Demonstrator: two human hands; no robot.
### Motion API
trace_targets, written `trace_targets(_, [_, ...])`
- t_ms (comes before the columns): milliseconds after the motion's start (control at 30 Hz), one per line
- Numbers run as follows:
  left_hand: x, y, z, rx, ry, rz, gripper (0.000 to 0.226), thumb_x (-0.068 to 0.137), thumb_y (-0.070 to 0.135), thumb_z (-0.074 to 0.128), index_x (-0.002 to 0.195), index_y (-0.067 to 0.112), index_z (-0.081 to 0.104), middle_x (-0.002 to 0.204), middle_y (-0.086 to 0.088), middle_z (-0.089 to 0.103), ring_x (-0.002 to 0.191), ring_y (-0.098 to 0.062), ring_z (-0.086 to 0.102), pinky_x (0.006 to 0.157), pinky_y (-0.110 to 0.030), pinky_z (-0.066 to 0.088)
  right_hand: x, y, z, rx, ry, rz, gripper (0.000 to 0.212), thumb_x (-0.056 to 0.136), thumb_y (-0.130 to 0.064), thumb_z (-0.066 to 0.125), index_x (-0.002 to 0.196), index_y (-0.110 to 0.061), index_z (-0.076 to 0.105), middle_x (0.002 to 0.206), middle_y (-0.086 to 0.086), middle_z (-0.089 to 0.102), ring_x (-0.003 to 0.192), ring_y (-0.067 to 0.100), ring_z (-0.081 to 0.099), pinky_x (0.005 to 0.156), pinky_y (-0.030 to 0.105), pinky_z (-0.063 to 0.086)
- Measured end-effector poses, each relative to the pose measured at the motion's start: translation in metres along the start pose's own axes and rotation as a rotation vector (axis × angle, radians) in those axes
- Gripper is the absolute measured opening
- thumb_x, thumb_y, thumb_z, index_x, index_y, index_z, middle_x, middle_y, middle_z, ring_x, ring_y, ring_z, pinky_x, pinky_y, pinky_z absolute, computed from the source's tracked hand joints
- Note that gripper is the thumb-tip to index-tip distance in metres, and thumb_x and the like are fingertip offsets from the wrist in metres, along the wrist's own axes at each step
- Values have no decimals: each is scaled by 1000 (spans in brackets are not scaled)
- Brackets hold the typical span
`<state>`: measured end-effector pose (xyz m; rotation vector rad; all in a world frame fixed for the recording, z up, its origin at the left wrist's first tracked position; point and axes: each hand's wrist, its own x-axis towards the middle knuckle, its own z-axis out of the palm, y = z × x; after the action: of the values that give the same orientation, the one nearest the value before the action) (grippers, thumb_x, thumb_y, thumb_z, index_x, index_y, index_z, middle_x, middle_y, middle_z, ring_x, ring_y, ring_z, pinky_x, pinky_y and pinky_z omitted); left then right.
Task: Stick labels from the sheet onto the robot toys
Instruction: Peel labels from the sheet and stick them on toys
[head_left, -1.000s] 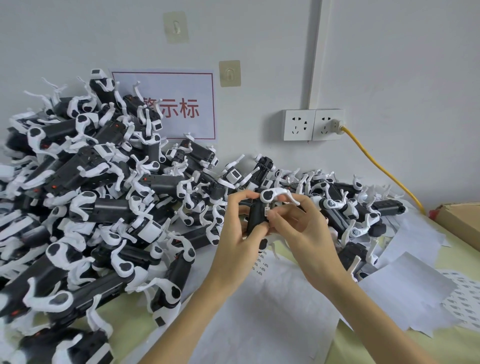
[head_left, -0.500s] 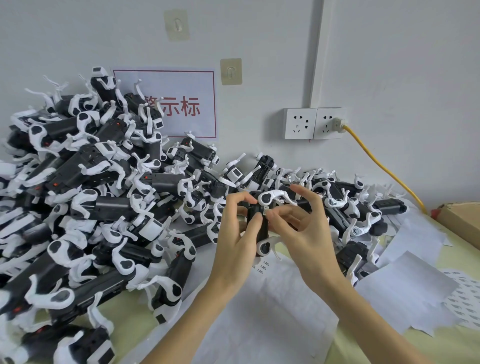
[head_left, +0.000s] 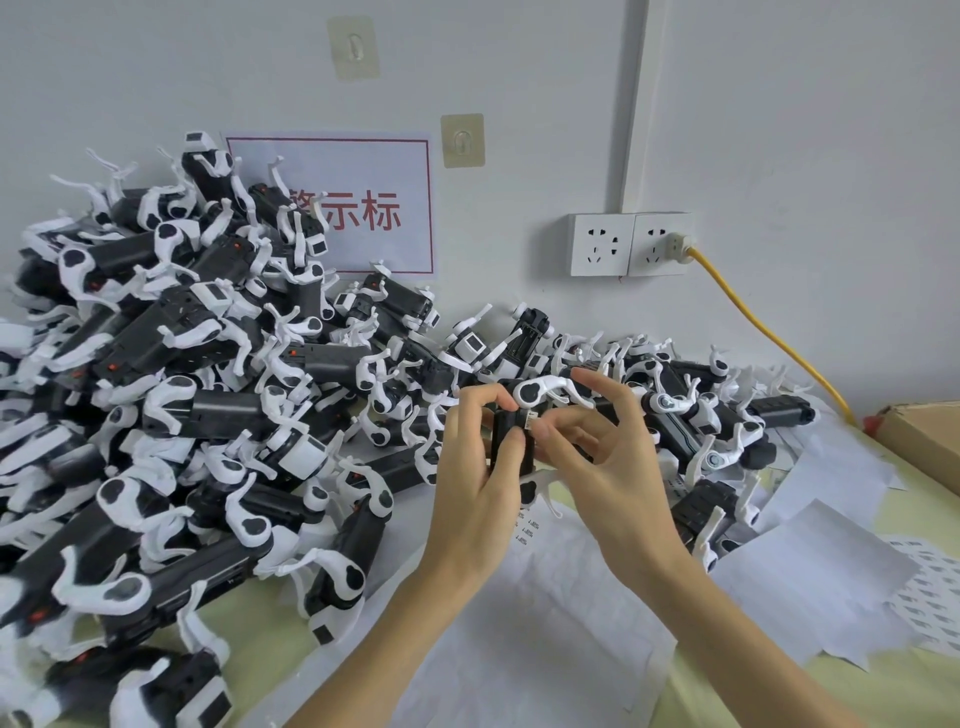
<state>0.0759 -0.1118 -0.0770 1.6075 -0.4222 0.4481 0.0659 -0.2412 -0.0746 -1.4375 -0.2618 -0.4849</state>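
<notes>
While a great heap of black-and-white plastic robot toys (head_left: 171, 395) fills the left of the pale green table (head_left: 852, 691) and banks up against the wall, the person works on one toy in the middle of the view. The left hand (head_left: 475, 486) has its fingers and thumb curled round the small black-bodied robot toy with white legs (head_left: 514, 441), holding it upright above the white label sheet (head_left: 540, 613) that lies flat on the table. Just to the right, the right hand (head_left: 605, 467) meets the toy: its thumb and forefinger press at a small white label (head_left: 531, 419) near the top of the black body, while the other fingers are spread and raised, holding nothing. Judging from this, the step in hand is seating a label on the toy. The next move probably calls for a firm rub to fix it, then setting the toy aside and peeling another label. Further right lie loose white backing papers (head_left: 810, 582) and more toys, and a yellow cable (head_left: 753, 312) runs from the wall socket (head_left: 631, 244).
</notes>
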Motion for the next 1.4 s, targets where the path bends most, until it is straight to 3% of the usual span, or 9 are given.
trace_targets(167, [0,1,0,-4,-24,-21,10,106,34,49,111,37,57,110,6,59,109,-36,59,94,-64,53,1,-1,-2,5,-7,31,55,92,-21,79,138,-29,50,96,5,77,94,23,74,88,41,57])
trace_targets(367, [0,3,-1,9,-52,20,11,112,37,49,108,33,58,104,16,63,108,-33,60,87,-62,56,1,-3,-2,31,-63,32,60,86,-30,77,140,-28,50,96,10,73,91,28,70,90,67,54])
trace_targets(467, [1,2,-1,-7,-46,-6,8,112,35,52,107,35,58,102,10,62,101,-33,60,82,-55,55,1,-2,-2,34,-68,33,58,88,-27,77,140,-28,51,96,9,72,90,28,69,86,69,55])
trace_targets(700, [1,0,0,-77,-42,-52,10,111,33,52,113,26,59,109,3,61,88,-28,61,70,-44,52,2,-1,-3,-20,-56,2,49,98,-15,73,139,-29,50,98,6,73,101,32,71,93,64,54])
trace_targets(800, [1,-1,0,-32,-68,-26,10,112,34,49,109,29,57,107,1,63,91,-25,56,77,-40,43,1,0,-2,-7,-53,6,45,101,-11,67,140,-26,50,99,6,73,99,32,72,92,58,57])
trace_targets(1000, [-1,0,0,-81,-8,-88,14,110,44,49,112,33,58,109,-1,59,87,-17,57,75,-37,47,1,2,-2,116,59,96,31,100,-11,70,126,-19,56,92,2,76,89,21,76,72,20,57])
trace_targets(1200, [-1,-3,0,-119,7,-99,14,109,43,51,113,32,59,101,8,60,81,-8,55,71,-21,47,-2,-1,0,157,192,113,30,98,-17,72,118,-16,49,93,8,79,88,20,79,74,20,58])
trace_targets(1333, [-1,-2,0,-126,-3,-176,15,109,47,49,116,38,59,107,15,62,84,-8,59,67,-23,51,-5,0,3,-50,48,38,2,97,-19,75,98,-20,73,86,2,75,79,14,74,70,23,57])
trace_targets(1400, [-1,-1,-1,-139,-7,-202,14,110,46,48,114,38,58,102,15,63,83,-11,60,62,-23,51,-8,0,6,-106,43,23,8,95,-20,77,99,-27,77,86,-4,74,77,11,72,70,28,60])
